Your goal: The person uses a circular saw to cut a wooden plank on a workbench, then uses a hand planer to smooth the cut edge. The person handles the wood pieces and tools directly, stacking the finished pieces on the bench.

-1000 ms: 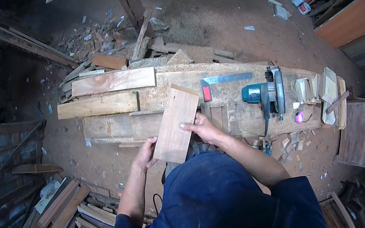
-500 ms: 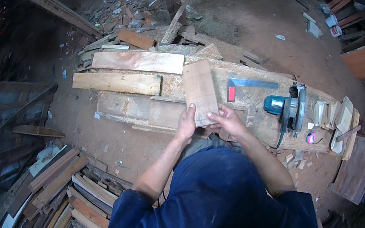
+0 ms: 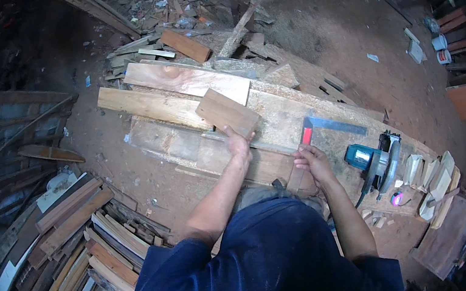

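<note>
My left hand [image 3: 237, 143] grips a short brown board [image 3: 227, 112] by its near end, thumb on top and fingers underneath. The board is tilted to the left above the workbench, partly covering two longer planks. My right hand [image 3: 313, 163] is off the board, its fingers loosely bent and seemingly empty. Its fingertips are close to the red handle of a try square [image 3: 334, 125]; whether they touch is unclear. The square lies on the bench, its metal blade pointing right.
A teal circular saw [image 3: 374, 159] rests on the bench at right, beside a pink tape measure [image 3: 397, 199] and several pale wood offcuts [image 3: 435, 176]. Two long planks [image 3: 152, 106] lie at the bench's left. Stacked lumber [image 3: 81, 232] fills the lower left. Scrap wood [image 3: 185, 45] lies beyond the bench.
Both hands held the board upright in front of me before. My right hand has let go and moved right to the try square, while my left has swung the board left and tilted it.
</note>
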`<state>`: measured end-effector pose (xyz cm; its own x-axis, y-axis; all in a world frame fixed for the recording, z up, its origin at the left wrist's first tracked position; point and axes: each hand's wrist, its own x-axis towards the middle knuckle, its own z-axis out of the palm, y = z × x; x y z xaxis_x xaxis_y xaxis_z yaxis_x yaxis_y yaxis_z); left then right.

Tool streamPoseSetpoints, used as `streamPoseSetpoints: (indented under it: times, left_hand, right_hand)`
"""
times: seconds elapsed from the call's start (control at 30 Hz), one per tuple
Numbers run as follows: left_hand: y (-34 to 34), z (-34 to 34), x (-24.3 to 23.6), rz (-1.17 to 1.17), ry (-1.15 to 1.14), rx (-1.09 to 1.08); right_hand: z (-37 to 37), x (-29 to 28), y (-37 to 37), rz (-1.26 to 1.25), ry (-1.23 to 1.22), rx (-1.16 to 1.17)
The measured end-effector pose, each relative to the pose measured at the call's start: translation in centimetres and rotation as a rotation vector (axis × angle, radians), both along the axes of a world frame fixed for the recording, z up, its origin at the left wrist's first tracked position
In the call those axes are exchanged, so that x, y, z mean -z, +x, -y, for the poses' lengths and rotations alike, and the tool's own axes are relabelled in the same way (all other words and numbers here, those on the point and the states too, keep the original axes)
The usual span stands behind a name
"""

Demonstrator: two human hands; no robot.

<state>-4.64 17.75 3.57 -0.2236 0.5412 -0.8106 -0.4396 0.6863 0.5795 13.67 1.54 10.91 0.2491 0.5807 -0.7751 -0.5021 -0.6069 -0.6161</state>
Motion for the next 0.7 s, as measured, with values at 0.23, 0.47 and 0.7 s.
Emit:
streamPoseSetpoints:
  times: [0.23, 0.47, 0.7]
  left_hand:
    - [0.4, 1.7, -2.1, 0.256, 0.011, 0.048]
    - [-3.2, 1.3, -4.2, 0.313, 0.055, 0.483]
    - [-4.6, 1.7, -5.6, -0.033, 0.374, 1.127]
  right_hand:
    - [-0.5, 1.0, 3.0, -0.003, -0.022, 0.099]
    - [-0.1, 2.0, 2.9, -0.006, -0.053, 0.095]
    - [-2.6, -1.1, 0.4, 0.008, 0.247, 0.034]
